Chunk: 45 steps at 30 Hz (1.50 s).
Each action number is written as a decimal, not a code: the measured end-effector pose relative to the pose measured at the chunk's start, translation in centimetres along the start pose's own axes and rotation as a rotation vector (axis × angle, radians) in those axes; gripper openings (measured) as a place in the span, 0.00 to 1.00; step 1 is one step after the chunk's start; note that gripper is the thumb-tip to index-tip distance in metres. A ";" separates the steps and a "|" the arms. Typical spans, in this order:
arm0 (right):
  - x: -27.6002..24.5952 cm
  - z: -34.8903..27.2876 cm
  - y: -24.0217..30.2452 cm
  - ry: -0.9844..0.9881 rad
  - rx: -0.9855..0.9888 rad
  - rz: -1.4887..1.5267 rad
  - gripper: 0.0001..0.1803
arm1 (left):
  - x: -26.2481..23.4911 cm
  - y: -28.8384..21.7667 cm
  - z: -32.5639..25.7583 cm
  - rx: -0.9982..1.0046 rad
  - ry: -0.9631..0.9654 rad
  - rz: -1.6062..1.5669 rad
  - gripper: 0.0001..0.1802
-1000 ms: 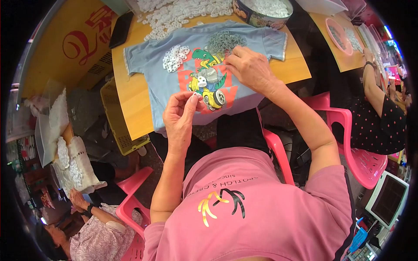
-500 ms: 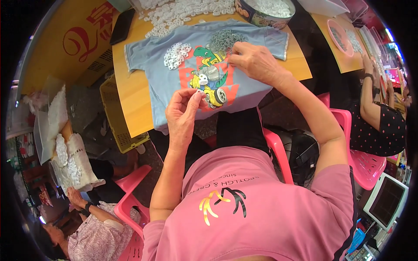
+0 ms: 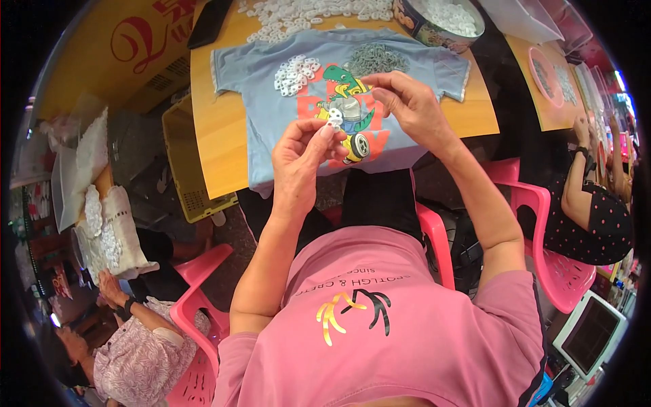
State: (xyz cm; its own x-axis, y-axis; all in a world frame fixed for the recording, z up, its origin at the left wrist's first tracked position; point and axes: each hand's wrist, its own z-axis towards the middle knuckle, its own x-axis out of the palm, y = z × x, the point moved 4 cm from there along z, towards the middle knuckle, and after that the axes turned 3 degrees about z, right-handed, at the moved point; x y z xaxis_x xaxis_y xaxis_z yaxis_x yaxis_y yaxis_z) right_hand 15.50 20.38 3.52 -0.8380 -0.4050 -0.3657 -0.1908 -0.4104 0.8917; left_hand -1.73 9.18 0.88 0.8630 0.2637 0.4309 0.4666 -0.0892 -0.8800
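My left hand (image 3: 302, 159) pinches a small white piece with dark holes (image 3: 335, 118) between thumb and fingertips, above the print of a blue-grey T-shirt (image 3: 261, 132) spread over the table. To its right my right hand (image 3: 410, 108) is raised, thumb and forefinger drawn together. Whatever lies between those fingertips is too small to make out. On the shirt, beyond my left hand, sits a pile of similar white pieces (image 3: 296, 74). A heap of tiny grey pieces (image 3: 376, 60) lies just beyond my right hand.
More white pieces (image 3: 298, 19) cover the far part of the wooden table (image 3: 210, 152), beside a round tin (image 3: 434, 37) filled with them. A black phone (image 3: 210, 24) lies at the far left. People sit left (image 3: 146, 346) and right (image 3: 576, 210) on pink chairs.
My right hand has drawn back from beside the grey heap toward my left hand. The left hand has risen slightly with its white piece, and the whole view has shifted a little.
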 end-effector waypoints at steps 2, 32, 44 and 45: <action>0.3 0.1 -0.8 -0.005 0.022 -0.013 0.10 | 0.2 0.0 0.2 0.001 0.033 -0.010 0.08; -1.4 -0.7 -3.8 0.003 0.434 0.191 0.13 | -0.4 0.5 0.3 0.026 0.008 0.039 0.08; -1.8 -1.0 -3.7 -0.027 0.402 0.160 0.12 | -0.3 0.5 0.3 0.028 -0.001 0.061 0.08; -1.7 -1.0 -3.8 -0.035 0.399 0.287 0.11 | -0.3 0.5 0.3 0.028 0.000 0.061 0.08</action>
State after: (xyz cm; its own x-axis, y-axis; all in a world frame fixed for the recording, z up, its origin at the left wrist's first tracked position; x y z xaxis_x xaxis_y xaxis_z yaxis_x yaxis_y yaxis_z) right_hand 18.21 21.83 0.49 -0.9008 -0.4254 -0.0875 -0.1251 0.0612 0.9903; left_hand -1.83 9.34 0.23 0.8898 0.2585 0.3762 0.4073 -0.0779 -0.9100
